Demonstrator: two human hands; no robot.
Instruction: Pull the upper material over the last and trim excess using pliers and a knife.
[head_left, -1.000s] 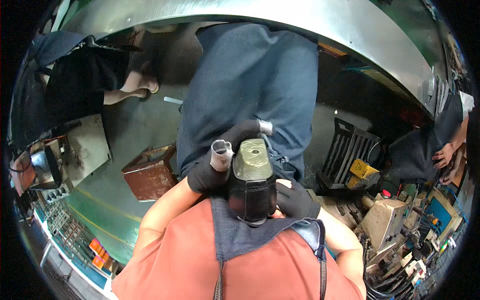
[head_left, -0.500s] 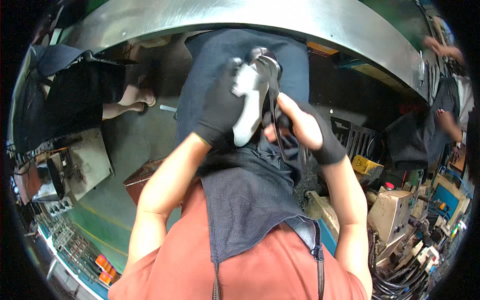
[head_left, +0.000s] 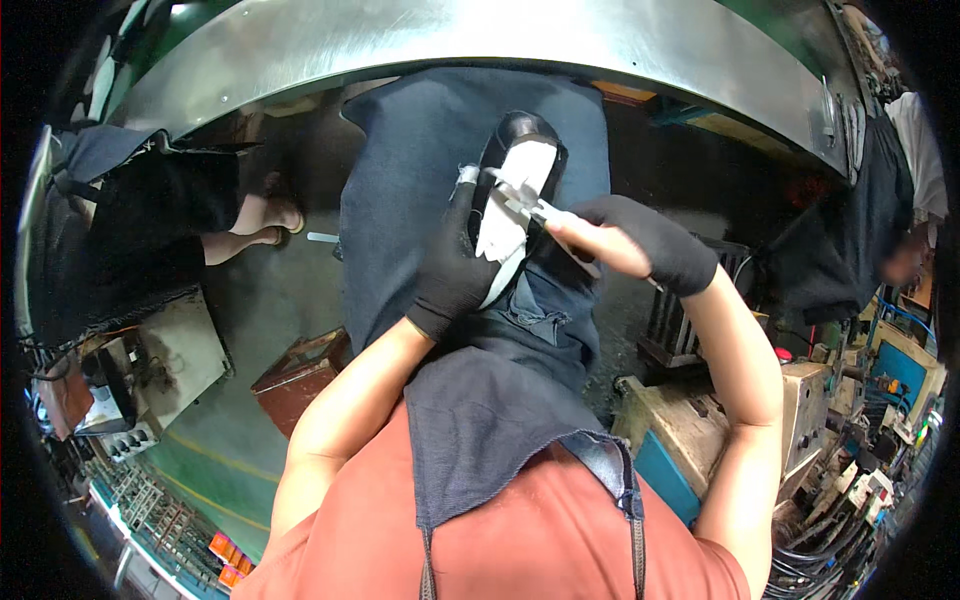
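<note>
My left hand [head_left: 448,262], in a black fingerless-type glove with white wrapping at a fingertip, is closed round the side of a black shoe upper [head_left: 522,126]. The shoe lies with its underside up, toe away from me, above my lap. A white insole [head_left: 530,168] covers its underside, with rough white edges toward the heel. My right hand [head_left: 645,245], gloved with bare thumb and fingers, grips metal pincers [head_left: 522,198]. Their jaws sit over the middle of the shoe's underside, slightly blurred; whether they bite anything I cannot tell. The right fingers are partly hidden.
A dark blue denim apron [head_left: 400,170] covers my lap. Beyond it curves a steel counter [head_left: 480,45]. A reddish-brown box [head_left: 302,375] stands on the floor at left, and worn machinery [head_left: 690,425] at right. Co-workers in dark aprons [head_left: 140,210] are on both sides.
The shoe has turned so its white underside faces up. The pincers have swung from pointing away to lying across the shoe, and my right hand has moved right with its elbow out.
</note>
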